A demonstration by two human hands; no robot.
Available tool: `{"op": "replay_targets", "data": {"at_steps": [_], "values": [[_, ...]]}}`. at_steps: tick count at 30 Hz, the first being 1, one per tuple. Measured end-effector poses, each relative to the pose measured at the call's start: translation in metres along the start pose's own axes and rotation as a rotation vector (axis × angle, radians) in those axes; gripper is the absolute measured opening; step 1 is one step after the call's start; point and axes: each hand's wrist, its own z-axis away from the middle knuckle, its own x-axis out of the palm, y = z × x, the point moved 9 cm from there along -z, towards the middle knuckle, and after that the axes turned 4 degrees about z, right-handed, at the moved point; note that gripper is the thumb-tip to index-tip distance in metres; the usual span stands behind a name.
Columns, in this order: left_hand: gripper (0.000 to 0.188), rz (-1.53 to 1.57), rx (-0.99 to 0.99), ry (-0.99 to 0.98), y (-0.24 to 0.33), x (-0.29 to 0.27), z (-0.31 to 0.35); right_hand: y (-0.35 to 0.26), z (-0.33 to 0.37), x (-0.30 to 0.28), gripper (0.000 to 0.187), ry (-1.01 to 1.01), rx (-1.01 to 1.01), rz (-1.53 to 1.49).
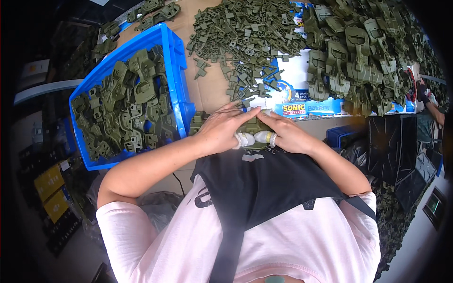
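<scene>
My left hand (219,126) and my right hand (290,133) meet at the table's near edge, close to my dark apron (269,179). Between them they grip an olive-green plastic part (253,126), mostly hidden under the fingers. Both thumbs press on it with their tips nearly touching, and each thumb wears a white wrapping. The index fingers reach forward and come together above the part. Beside my left hand another piece of olive plastic (197,121) shows; whether it joins the held part I cannot tell.
A blue crate (181,89) full of olive molded parts stands at the left. Small olive pieces (250,33) lie heaped ahead on cardboard (203,89). Larger olive parts (354,52) pile up at the far right over a printed carton sheet (295,70). Black crates (391,148) stand right. Another person's arm (432,106) shows there.
</scene>
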Motion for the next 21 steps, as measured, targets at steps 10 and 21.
{"op": "replay_targets", "data": {"at_steps": [10,21], "values": [[0.082,-0.107,-0.008,-0.028,0.006,-0.03,-0.009,0.021,-0.009,-0.011,0.05,-0.032,0.093,-0.396],[0.079,0.553,-0.173,0.371,-0.044,-0.029,0.051,-0.024,-0.007,-0.077,0.058,0.188,-0.052,-0.019]]}}
